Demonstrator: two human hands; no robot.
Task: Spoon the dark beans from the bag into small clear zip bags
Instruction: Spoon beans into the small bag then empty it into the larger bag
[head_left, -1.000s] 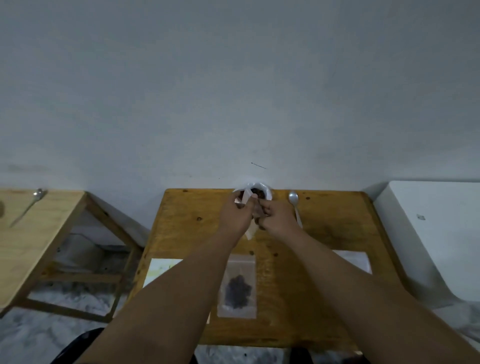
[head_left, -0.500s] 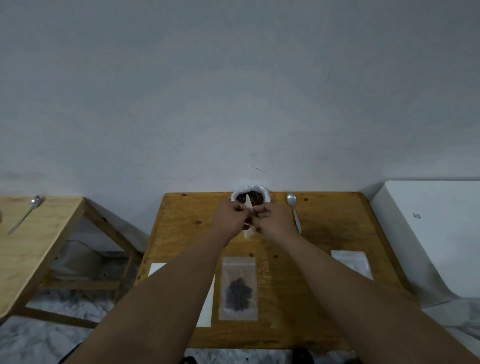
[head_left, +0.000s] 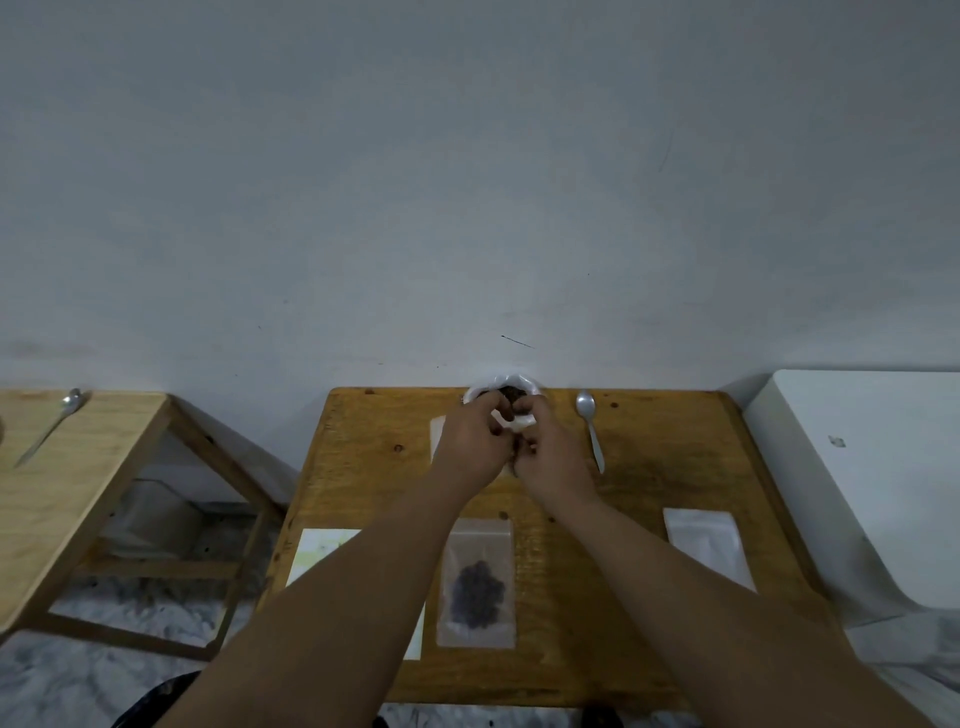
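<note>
My left hand (head_left: 470, 441) and my right hand (head_left: 548, 452) meet near the far edge of the wooden table (head_left: 649, 467). Both pinch a small clear zip bag (head_left: 517, 423) between them; most of it is hidden by my fingers. Just behind them stands the white bag of dark beans (head_left: 501, 391), open at the top. A metal spoon (head_left: 591, 428) lies on the table right of my hands. A filled zip bag with dark beans (head_left: 479, 590) lies flat near the front edge, between my forearms.
A stack of empty clear zip bags (head_left: 709, 551) lies at the right of the table, a white sheet (head_left: 324, 551) at the left. A second wooden table (head_left: 78, 467) with another spoon (head_left: 49, 426) stands further left. A white box (head_left: 872, 467) stands on the right.
My hands have kept working the small bag's top together and shifted slightly toward the bean bag. The head camera has tilted a little, so the table sits lower in view.
</note>
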